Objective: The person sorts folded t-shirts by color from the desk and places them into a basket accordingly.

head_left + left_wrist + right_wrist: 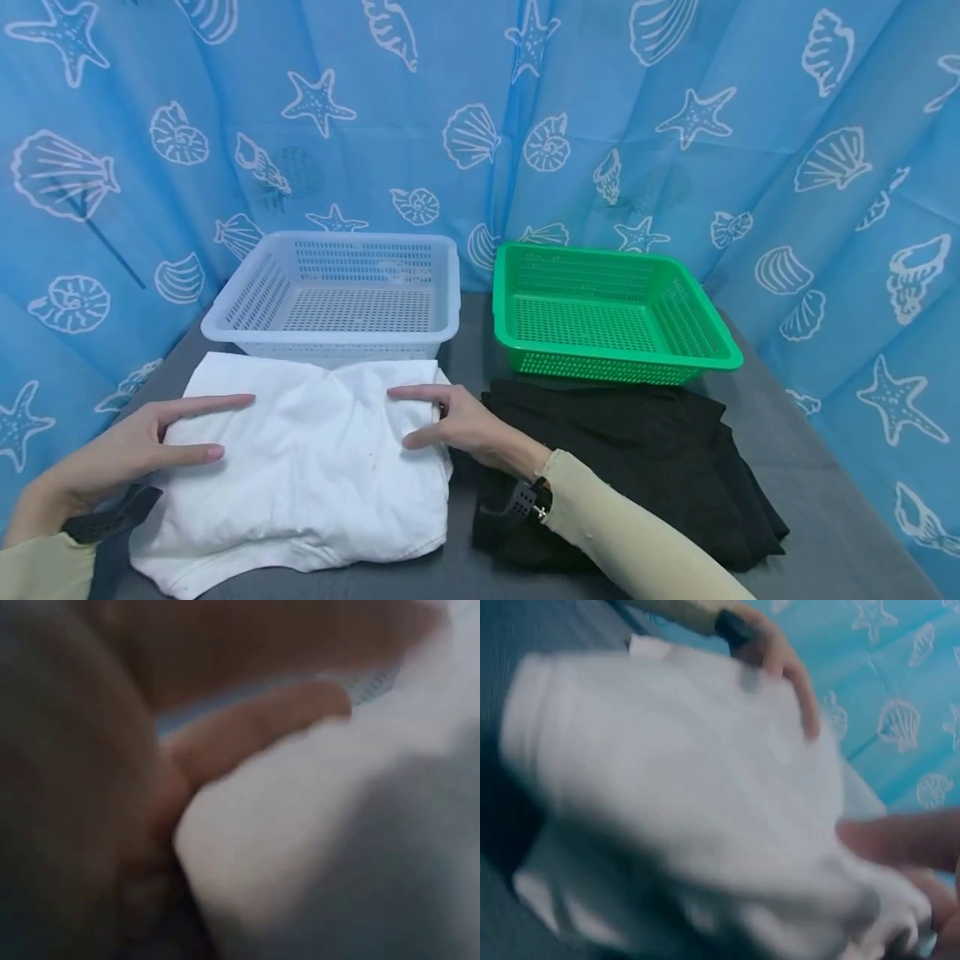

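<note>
A folded white garment (315, 467) lies in front of the pale basket, held at its two sides by both hands. The left hand (127, 446) grips the left side, with index finger and thumb on top and the other fingers hidden. The right hand (465, 421) grips the right side, index finger and thumb on the upper face, the rest behind the edge. In the right wrist view the garment (682, 757) looks partly raised, with loose folds underneath. The left wrist view is dark and blurred, with one finger (262, 727) along the white cloth.
A pale blue-white slotted basket (330, 337) stands behind the white garment. A green slotted basket (615, 357) stands to its right. A folded black garment (637, 475) lies before the green one, beneath the right forearm. A blue shell-patterned curtain (420, 100) surrounds the grey table (810, 492).
</note>
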A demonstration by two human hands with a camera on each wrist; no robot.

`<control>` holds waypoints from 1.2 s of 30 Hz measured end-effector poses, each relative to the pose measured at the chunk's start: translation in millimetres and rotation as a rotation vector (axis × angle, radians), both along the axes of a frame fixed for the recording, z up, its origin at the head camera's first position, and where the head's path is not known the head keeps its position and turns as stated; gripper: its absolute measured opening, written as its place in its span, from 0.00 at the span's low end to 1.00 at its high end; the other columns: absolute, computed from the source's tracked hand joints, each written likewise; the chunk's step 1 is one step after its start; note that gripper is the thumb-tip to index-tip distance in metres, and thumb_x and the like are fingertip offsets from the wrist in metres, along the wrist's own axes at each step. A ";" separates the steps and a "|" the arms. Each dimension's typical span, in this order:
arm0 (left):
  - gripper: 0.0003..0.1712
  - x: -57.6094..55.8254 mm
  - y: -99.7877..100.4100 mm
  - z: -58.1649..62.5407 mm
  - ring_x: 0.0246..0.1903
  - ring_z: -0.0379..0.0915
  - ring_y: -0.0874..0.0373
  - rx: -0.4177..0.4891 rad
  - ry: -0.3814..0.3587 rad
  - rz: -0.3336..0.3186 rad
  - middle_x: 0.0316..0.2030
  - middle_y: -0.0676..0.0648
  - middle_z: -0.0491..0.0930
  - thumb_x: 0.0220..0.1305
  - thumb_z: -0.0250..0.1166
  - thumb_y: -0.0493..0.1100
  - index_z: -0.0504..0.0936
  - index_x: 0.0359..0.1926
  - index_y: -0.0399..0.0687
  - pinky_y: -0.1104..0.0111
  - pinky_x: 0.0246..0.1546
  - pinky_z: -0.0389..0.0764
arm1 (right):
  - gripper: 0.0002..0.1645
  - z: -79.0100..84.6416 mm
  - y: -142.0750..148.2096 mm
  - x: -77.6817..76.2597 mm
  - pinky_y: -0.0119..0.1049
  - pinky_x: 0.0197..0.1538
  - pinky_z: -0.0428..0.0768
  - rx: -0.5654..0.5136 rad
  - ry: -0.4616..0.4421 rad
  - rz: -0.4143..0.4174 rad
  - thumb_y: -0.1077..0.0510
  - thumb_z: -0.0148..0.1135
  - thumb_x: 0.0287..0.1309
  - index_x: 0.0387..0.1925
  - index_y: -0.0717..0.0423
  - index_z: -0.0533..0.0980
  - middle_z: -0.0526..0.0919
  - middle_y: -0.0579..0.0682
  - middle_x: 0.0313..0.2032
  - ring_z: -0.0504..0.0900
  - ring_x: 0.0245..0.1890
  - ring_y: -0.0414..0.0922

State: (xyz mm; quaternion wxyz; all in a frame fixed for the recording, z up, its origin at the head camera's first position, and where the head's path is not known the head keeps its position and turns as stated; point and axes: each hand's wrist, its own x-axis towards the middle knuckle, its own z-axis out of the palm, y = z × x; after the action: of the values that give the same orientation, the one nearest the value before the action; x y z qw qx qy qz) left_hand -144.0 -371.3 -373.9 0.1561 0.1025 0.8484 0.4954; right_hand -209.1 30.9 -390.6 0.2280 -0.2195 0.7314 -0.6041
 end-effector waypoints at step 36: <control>0.43 -18.9 2.5 -8.0 0.62 0.57 0.31 -0.201 0.231 0.266 0.69 0.31 0.56 0.65 0.67 0.54 0.62 0.73 0.38 0.50 0.59 0.69 | 0.32 -4.8 -3.6 9.2 0.33 0.48 0.77 -0.123 0.225 -0.103 0.80 0.62 0.50 0.52 0.49 0.84 0.80 0.42 0.56 0.75 0.56 0.40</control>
State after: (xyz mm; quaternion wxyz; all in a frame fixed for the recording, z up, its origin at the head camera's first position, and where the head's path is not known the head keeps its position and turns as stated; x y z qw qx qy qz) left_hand -162.9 -368.8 -381.9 0.0005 0.0294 0.9119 0.4094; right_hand -199.9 27.3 -395.5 0.0994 -0.2616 0.7241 -0.6304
